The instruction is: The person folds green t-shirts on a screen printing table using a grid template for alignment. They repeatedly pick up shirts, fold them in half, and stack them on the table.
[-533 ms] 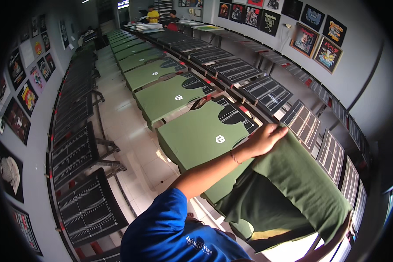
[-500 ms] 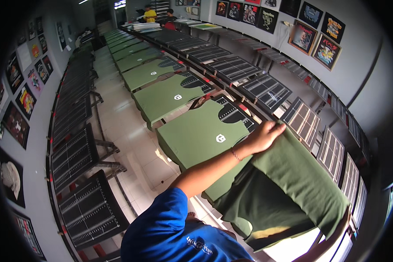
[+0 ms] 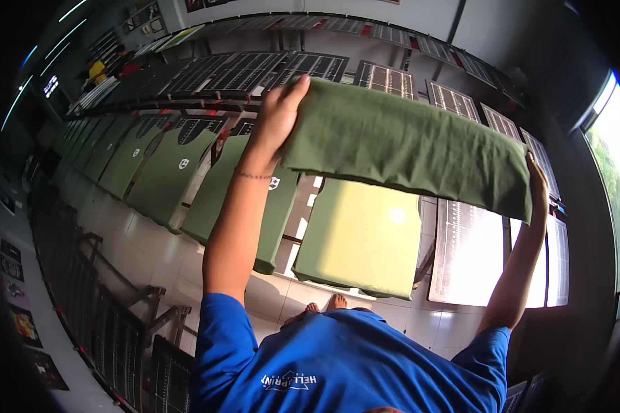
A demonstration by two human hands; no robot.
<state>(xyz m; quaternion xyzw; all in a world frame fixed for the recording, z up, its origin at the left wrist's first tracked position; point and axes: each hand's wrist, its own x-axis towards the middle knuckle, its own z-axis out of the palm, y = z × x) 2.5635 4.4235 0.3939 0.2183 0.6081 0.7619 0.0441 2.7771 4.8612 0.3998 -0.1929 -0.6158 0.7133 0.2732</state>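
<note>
Left hand [image 3: 277,118] and right hand [image 3: 539,180] fingers grip green cloth [image 3: 406,141] ends above the sunlit shirt [image 3: 368,241], likely for tautness.

A: "Where's the strongest light?"
B: "The tall glass window [image 3: 610,134] at right, partly blown out; glare whitens the flat, rectangular gridded board [image 3: 470,251]."
A: "And the left?"
B: "Dim, despite thin white ceiling tubes [image 3: 67,36]. Fisheye curves straight edges, and the corners fall black."
</note>
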